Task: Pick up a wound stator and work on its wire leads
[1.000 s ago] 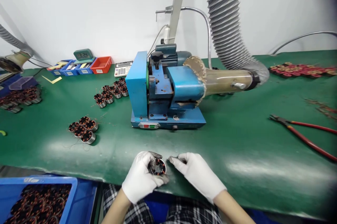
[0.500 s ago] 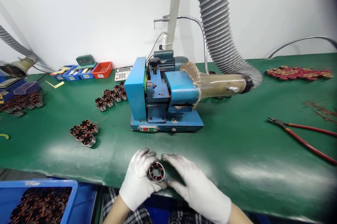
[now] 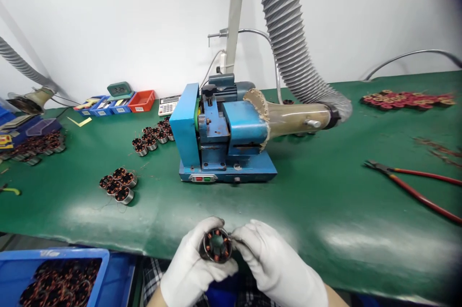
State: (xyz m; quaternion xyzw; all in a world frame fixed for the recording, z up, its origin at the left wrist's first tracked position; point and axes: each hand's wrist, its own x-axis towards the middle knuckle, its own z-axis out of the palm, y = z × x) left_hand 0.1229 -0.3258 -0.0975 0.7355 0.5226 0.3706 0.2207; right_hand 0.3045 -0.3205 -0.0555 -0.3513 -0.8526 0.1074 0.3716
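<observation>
A wound motor stator (image 3: 216,257), a metal ring with a black core and copper coils, is tilted with its open face towards me. My left hand (image 3: 191,263), in a white glove with dirty fingertips, is closed around its left side and underside. At the stator's right rim, the gloved fingers of my right hand (image 3: 277,263) are pinched together. What lies between those fingertips is too small to make out. Both hands are over the front edge of the green table (image 3: 317,191), in front of the blue machine (image 3: 249,121).
Several stators (image 3: 117,185) stand to the left, with more (image 3: 153,137) behind them. A blue bin (image 3: 104,268) full of stators sits at lower left. Red-handled pliers (image 3: 407,189) lie at right, before a pile of red rings (image 3: 407,100). A ribbed hose (image 3: 288,37) hangs over the machine.
My right fingers have closed from a spread pose into a pinch at the stator's right rim. The stator has turned slightly in my left hand and come a little nearer.
</observation>
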